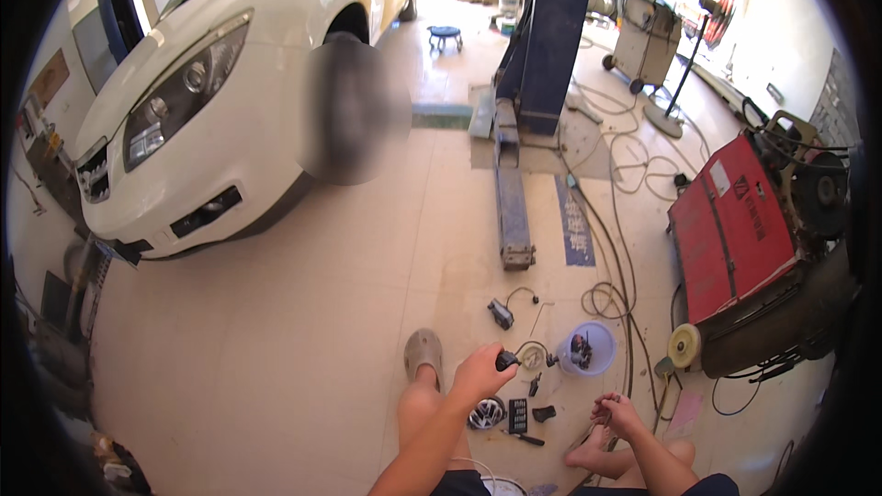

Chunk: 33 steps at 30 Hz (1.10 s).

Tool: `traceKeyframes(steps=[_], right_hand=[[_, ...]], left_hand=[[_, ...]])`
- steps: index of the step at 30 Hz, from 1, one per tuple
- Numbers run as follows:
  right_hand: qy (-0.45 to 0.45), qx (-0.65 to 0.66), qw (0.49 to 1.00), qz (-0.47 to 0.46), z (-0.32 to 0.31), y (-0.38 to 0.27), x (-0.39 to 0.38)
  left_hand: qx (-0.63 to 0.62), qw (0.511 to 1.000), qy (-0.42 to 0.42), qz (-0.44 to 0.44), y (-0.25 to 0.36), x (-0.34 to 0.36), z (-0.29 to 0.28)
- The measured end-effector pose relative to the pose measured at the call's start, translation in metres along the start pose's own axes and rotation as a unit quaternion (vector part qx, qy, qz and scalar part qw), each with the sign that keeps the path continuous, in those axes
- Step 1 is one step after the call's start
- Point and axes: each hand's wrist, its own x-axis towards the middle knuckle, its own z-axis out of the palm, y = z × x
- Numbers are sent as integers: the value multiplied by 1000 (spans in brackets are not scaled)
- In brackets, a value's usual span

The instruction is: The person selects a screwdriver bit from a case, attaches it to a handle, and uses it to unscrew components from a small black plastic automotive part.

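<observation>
Head view shows the left hand [480, 375] curled around a black cabled part [506, 361], above the floor [303, 349], its cable running toward the lilac bucket [607, 345]. The right hand [623, 415] has its fingertips drawn together near the right foot; whether they pinch something thin, I cannot tell.

Work looks partway along: the held part is not fitted to anything, while a second cabled part [501, 313], a round emblem [486, 413] and a black case [518, 415] lie loose on the floor. Dark pieces [581, 351] already sit in the bucket. How much remains is unclear.

Fingers cover some of the held part, the bucket's contents merge into one clump, the car's wheel [354, 115] is blurred, and the lower edge cuts off whatever lies between the legs.
</observation>
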Motion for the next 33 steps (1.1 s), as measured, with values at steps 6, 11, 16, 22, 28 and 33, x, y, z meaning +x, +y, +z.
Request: traceKeyframes(steps=[6,11,16,22,28,33], right_hand=[[-50,60,993,-93,71,-34,-113],[-12,172,976,-132,60,2,-152],[20,51,989,-135,56,37,-169],[45,35,989,-136,82,-5,-221],[-57,120,979,-155,69,-50,-199],[-87,108,968,-209,91,-128,-185]], left_hand=[[-110,993,7,49,-17,-4,10],[-178,983,-22,47,-9,-13,8],[-215,975,-8,54,-51,4,30],[-380,919,-87,49,-13,-10,7],[-575,803,-158,7,3,6,-7],[-679,686,-258,43,53,47,-13]])
